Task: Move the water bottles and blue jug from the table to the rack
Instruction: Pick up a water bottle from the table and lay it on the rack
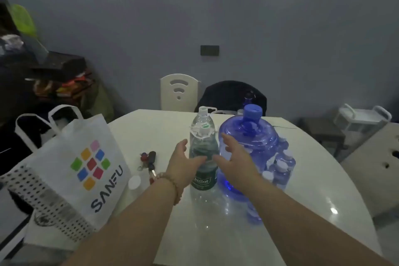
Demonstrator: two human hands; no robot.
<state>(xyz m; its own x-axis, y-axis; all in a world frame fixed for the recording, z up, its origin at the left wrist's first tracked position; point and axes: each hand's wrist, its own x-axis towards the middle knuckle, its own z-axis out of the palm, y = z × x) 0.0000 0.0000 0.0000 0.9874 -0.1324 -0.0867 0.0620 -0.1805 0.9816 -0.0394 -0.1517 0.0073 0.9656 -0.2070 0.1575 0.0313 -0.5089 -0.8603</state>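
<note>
A big white worktop (323,179) holds everything. On its left stands a white bag (82,168) (it has little coloured squares on it). The blue jug (254,142) sits near the middle. A clear water bottle (204,175) stands just beside it, on the left. The left hand (183,164) and right hand (235,157) reach either side of that bottle, fingers spread, holding nothing. Keys (149,162) lie nearby.

— Where did the camera look from?
— From the person's head, wide-angle, facing forward and down over the table (151,129) toward its far edge and the wall (237,17).
— How near?
— Arm's length: left hand (183,164) and right hand (237,157) sat mid-frame. One view only.
</note>
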